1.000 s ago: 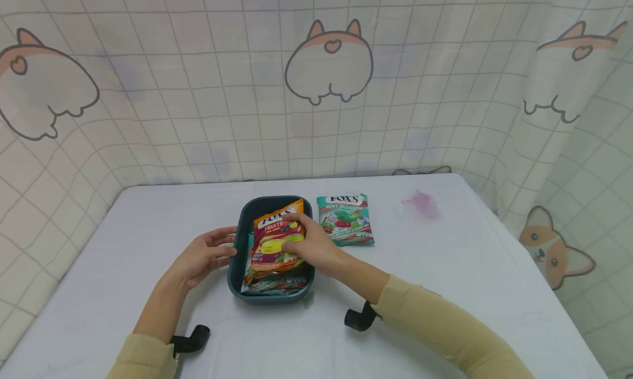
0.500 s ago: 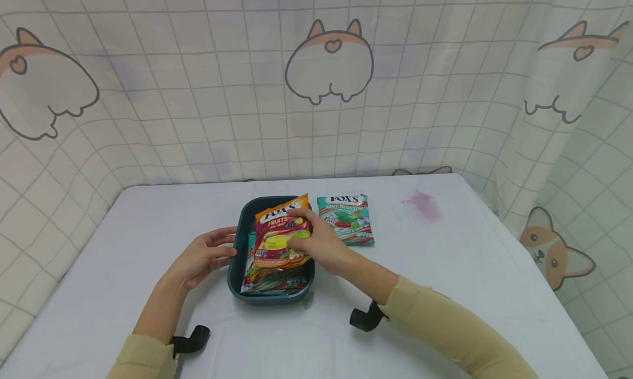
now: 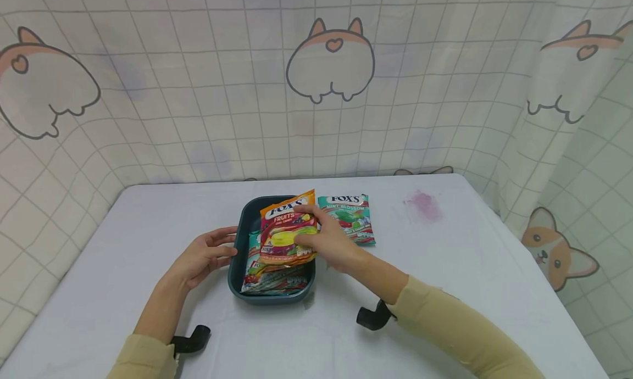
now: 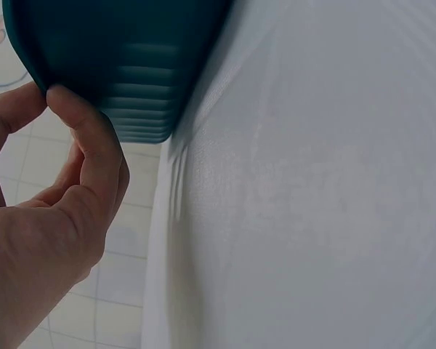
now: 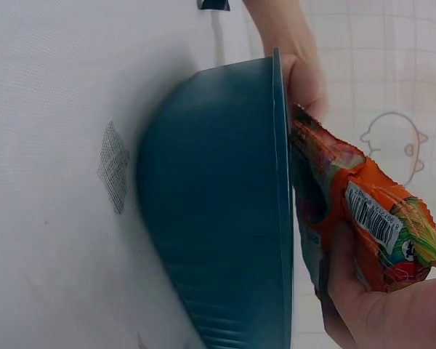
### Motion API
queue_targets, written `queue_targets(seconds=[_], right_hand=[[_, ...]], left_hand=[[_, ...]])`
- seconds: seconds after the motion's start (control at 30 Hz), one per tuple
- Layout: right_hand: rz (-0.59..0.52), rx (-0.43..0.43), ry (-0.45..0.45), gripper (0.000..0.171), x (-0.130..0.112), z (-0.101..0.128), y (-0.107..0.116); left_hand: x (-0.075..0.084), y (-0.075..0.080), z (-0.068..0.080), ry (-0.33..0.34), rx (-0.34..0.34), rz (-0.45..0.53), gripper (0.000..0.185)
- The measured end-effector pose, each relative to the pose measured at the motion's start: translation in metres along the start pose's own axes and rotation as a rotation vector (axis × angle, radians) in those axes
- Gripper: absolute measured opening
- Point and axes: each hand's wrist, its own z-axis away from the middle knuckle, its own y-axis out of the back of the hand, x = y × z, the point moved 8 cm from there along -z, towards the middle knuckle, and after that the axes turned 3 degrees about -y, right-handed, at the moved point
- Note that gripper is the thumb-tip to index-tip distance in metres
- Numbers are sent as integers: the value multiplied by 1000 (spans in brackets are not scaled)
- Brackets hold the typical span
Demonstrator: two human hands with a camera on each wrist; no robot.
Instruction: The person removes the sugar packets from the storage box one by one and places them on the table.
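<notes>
One mint candy bag already lies out on the counter, the right hand pinches the orange fruit candy bag above the teal tray, left hand open against its rim, more bags left inside.

The right hand has lifted the orange bag off the stack in the tub, raising it and carrying it a little toward the mint bag. The bag's top edge now stands above the tub's far rim, and the bag beneath shows more.
</notes>
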Motion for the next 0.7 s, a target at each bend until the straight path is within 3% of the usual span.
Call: queue_targets(seconds=[0.7], right_hand=[[-77,14,10,63,-4,9,31]], left_hand=[[1,0,-1,-13,-21,28,68]])
